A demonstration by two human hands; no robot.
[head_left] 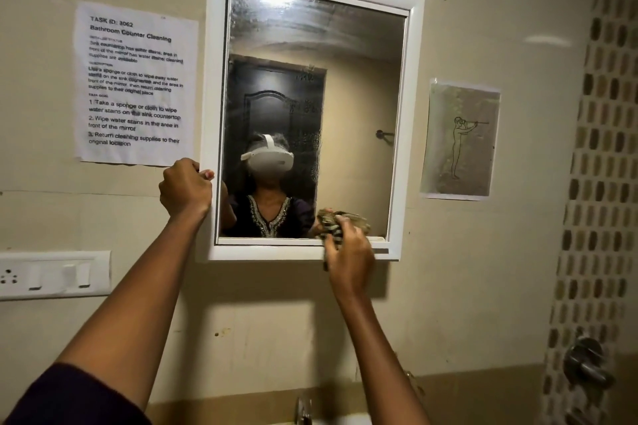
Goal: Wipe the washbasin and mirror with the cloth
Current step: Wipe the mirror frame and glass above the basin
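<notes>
Both hands are clamped: the left hand grips the white-framed rectangular wall mirror at its frame's eight o'clock edge, the right hand presses a bunched striped cloth at five o'clock.

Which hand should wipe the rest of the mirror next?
The right hand, probably. It already holds the cloth against the bottom edge of the mirror. The left hand has no cloth and grips the white frame.
</notes>
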